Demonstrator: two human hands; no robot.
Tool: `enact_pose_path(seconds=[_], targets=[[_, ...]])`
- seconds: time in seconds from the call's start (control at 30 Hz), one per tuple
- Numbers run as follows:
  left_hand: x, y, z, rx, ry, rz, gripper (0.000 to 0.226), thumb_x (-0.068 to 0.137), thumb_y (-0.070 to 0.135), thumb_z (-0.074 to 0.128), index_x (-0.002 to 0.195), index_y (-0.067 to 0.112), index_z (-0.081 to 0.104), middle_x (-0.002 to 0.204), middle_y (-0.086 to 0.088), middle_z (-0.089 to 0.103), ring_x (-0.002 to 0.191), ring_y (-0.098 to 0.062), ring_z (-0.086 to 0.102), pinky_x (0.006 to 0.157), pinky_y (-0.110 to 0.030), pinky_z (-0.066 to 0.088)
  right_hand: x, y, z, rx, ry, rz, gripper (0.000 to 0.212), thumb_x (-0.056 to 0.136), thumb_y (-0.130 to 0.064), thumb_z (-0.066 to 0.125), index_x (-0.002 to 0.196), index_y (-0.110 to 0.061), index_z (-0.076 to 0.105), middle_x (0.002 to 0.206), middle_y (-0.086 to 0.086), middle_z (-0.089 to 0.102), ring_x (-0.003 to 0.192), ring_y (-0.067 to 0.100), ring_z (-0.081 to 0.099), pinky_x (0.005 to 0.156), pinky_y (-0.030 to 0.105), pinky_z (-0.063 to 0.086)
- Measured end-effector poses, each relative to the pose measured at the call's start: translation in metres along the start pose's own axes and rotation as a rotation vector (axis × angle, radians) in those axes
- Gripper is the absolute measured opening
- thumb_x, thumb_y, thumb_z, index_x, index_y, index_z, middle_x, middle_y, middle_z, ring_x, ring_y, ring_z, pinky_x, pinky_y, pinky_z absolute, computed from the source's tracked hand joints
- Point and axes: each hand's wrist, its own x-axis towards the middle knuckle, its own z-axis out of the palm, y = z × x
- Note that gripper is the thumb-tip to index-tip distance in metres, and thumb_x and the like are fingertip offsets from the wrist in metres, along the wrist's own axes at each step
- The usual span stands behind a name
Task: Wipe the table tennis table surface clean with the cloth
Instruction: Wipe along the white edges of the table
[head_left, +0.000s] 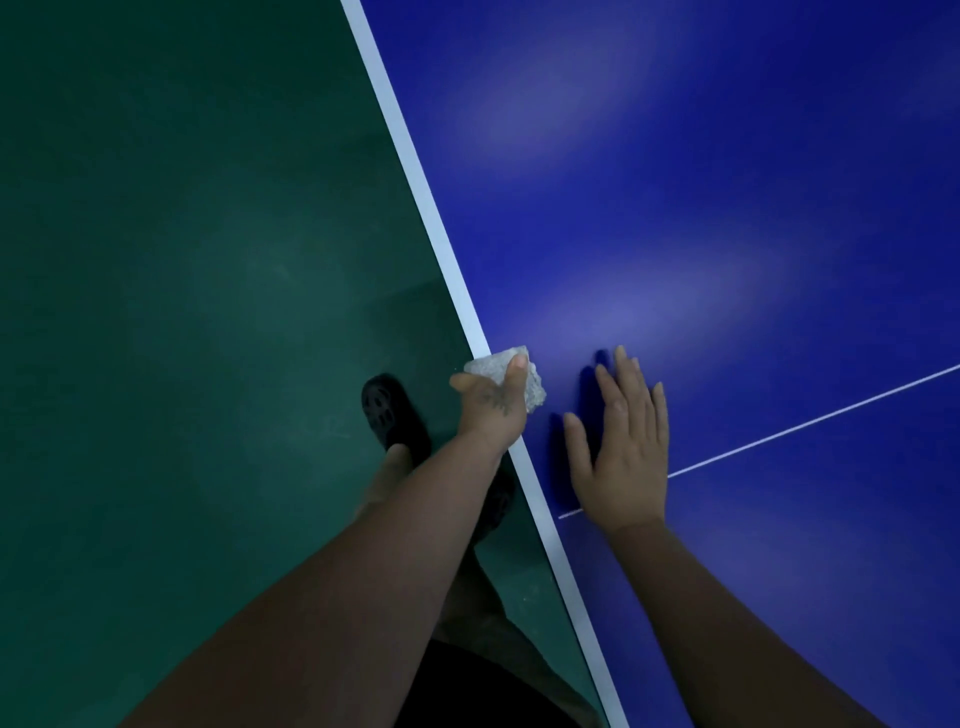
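There is only one view, from the head of the person, looking steeply down and a little forward. The camera stands above the white-edged side of the blue table (727, 182), which runs diagonally from the top middle to the bottom right. The table fills the right half, the green floor (182, 286) the left. Both forearms enter from the bottom, near the lens.

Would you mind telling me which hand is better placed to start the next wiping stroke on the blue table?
The left hand. It already grips the crumpled grey cloth at the white edge stripe of the blue table tennis table; the right hand lies flat and empty on the surface.
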Motion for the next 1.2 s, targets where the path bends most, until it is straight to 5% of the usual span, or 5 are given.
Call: enact_pose_path(seconds=[0.4,0.8,1.2], targets=[[0.077,0.14,-0.061,0.03,0.049,-0.012,0.082,0.104,0.063,0.05,0.149,0.002,0.019,0.132,-0.011,0.051,0.114,-0.024,0.05,0.099,-0.034,0.039,0.18,-0.072,0.064,-0.148,-0.064,-0.056,0.057,0.115,-0.034,0.033,0.164,-0.006,0.033,0.177,0.006,0.02,0.165,0.024,0.014,0.133,0.051,0.014],[0.135,0.233,-0.109,-0.005,0.034,0.038,0.082,0.106,0.061,0.049,0.153,0.002,0.016,0.153,-0.016,0.045,0.12,-0.02,0.044,0.1,-0.031,0.035,0.185,-0.073,0.069,-0.17,-0.026,-0.048,0.058,0.11,-0.028,0.048,0.161,-0.002,0.04,0.174,0.01,0.03,0.164,0.028,0.02,0.132,0.055,0.019],[0.171,0.265,-0.122,-0.06,0.113,0.091,0.084,0.104,0.062,0.052,0.152,0.001,0.019,0.128,-0.008,0.047,0.112,-0.02,0.048,0.097,-0.029,0.037,0.188,-0.076,0.072,-0.199,-0.036,-0.041,0.059,0.108,-0.028,0.048,0.161,-0.002,0.041,0.174,0.011,0.03,0.164,0.029,0.02,0.132,0.055,0.018]])
